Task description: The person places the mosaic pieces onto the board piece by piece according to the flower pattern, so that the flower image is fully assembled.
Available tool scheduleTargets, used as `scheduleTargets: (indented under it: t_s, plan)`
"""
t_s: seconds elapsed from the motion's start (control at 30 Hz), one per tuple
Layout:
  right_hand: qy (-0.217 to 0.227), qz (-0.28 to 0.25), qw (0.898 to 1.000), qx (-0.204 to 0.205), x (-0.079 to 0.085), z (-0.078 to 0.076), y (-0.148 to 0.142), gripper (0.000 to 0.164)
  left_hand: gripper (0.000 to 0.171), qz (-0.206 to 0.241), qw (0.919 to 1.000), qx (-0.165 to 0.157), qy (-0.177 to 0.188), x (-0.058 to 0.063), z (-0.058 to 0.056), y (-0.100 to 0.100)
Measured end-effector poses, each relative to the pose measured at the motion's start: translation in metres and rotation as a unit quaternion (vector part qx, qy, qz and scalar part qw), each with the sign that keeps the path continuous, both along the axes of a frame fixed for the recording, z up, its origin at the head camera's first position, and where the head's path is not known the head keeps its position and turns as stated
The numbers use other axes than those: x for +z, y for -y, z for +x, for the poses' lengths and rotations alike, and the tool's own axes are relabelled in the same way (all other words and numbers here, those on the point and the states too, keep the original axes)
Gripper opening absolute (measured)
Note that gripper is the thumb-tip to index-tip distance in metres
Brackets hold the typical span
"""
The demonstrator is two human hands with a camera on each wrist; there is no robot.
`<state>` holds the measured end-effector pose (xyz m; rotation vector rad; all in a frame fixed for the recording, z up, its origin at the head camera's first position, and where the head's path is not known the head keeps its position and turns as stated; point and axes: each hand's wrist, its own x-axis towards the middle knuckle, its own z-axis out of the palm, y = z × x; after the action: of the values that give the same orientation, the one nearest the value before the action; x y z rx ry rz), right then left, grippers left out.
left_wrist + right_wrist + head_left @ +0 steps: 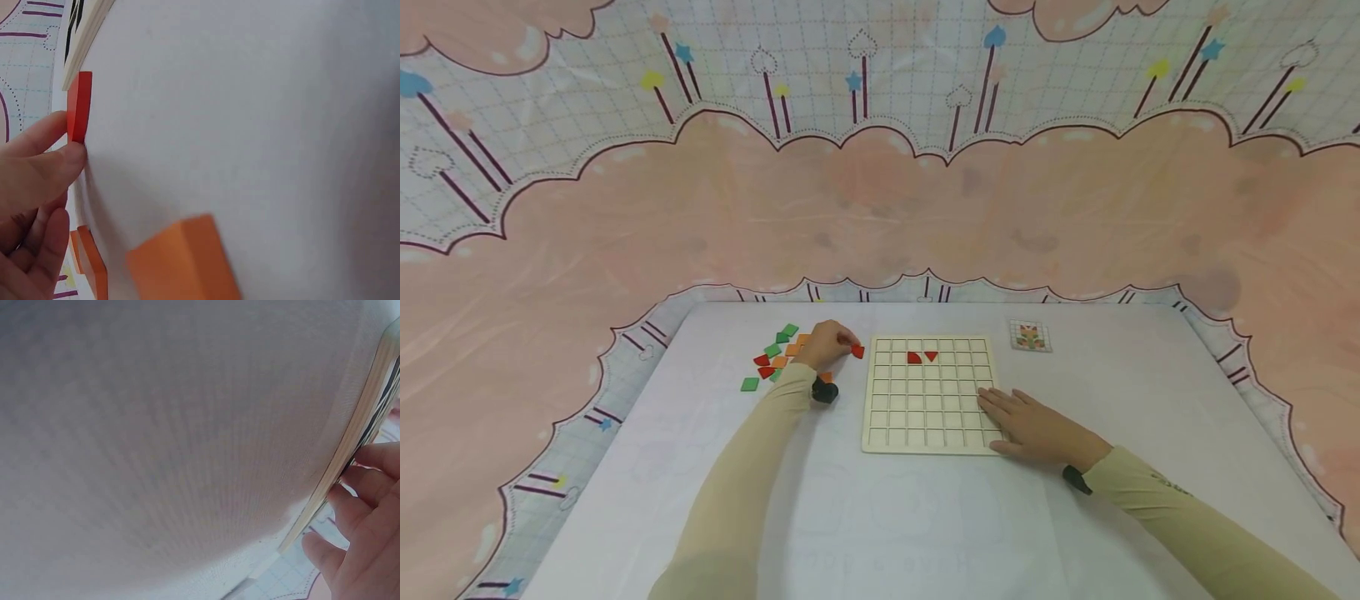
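Observation:
Between thumb and fingers, my left hand [827, 345] pinches a red piece [857, 352], just off the left edge of a pale wooden grid board [891, 404]. The left wrist view shows this red tile [79, 107] held on edge above the white surface. On the board, in an upper row, lie a red quarter-round piece [913, 357] and a small red triangle [931, 356]. My right hand [1033, 427] rests on the board's right edge with its fingers extended; in the right wrist view the fingertips touch the board's side [331, 478].
Left of the board lie several loose pieces: green tiles [749, 384], orange tiles [779, 362] and red ones [762, 361]. A small card with a coloured flower-like pattern [1030, 335] lies at the back right. Everything stands on a white-covered table [880, 525].

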<state>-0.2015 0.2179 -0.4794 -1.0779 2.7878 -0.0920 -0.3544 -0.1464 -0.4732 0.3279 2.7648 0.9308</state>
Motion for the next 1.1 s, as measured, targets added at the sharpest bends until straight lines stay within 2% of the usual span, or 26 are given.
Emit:
scheduleTargets:
  t_s: [0.23,0.4,0.43,0.8,1.1]
  plan:
    - [0.004,-0.002,1.000,-0.001,0.000,0.000,0.000,0.069,0.015,0.018,0.9997,0.005,-0.015,-0.007,0.000,-0.003]
    - [0.000,0.000,1.000,0.001,0.001,0.000,-0.001,0.069,0.023,0.018,0.9998,-0.002,-0.003,-0.007,0.001,-0.009]
    - [0.000,0.001,1.000,0.001,0.001,0.000,-0.001,0.069,0.024,0.016,0.9998,-0.006,-0.009,-0.006,0.002,-0.011]
    - [0.004,0.004,1.000,0.000,0.001,-0.001,0.000,0.070,0.035,0.003,0.9997,-0.008,0.023,-0.005,0.003,-0.008]
    - [-0.001,0.001,1.000,0.002,0.002,0.000,0.000,0.069,0.036,0.002,0.9992,-0.013,0.038,-0.006,0.002,-0.004]
